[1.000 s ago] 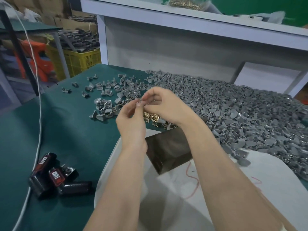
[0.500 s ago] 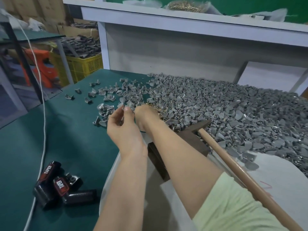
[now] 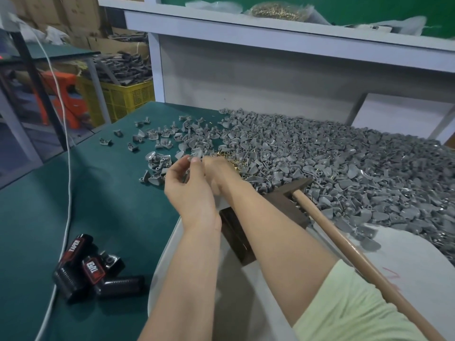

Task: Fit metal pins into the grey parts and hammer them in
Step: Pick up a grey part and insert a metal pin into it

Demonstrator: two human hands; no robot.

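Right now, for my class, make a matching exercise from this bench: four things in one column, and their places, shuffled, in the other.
Things
1 hammer
2 yellow crate
3 bag of brass pins
4 black TAPER-labelled devices

Places
A on the top shelf
B on the green mat, near left
C head at the edge of the grey parts heap
D beyond the mat's far left corner

Pairs: 1-C, 2-D, 3-A, 4-B

Green table [image 3: 103,207]: grey parts [image 3: 320,163] heap, brass pins [image 3: 234,164], white sheet [image 3: 406,254], black packs [image 3: 91,271], cable [image 3: 67,193].
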